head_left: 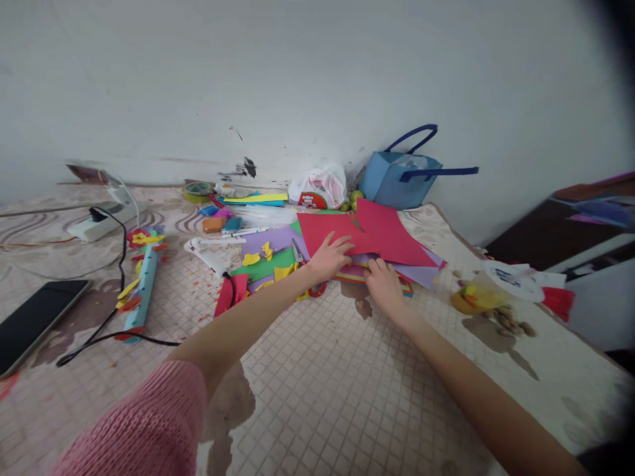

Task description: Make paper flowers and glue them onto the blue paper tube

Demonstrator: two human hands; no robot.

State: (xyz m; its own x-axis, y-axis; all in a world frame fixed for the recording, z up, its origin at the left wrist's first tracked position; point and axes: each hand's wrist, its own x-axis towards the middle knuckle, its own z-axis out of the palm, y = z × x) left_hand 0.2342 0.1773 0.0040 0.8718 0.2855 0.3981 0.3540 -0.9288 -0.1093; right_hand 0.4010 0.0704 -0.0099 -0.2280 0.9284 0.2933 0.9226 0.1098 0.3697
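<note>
My left hand [331,258] lies with fingers stretched over a red sheet of paper [317,228], near its front edge. The fingers of my right hand [384,284] are bent and closed at the front edge of a stack of coloured paper [419,272], just below the red sheets. Another red sheet [389,231], torn or cut along its left side, leans over the stack. Scissors with red handles [318,289] lie partly under my left wrist. Yellow cut pieces [251,259] rest on green paper [268,266] to the left.
A hot glue gun [208,256] with a black cord lies left of the paper. Further left are a decorated blue tube [143,284], a phone [42,317] and a power strip [104,221]. A blue bag [399,178] stands by the wall; a yellow cup [473,299] is at right.
</note>
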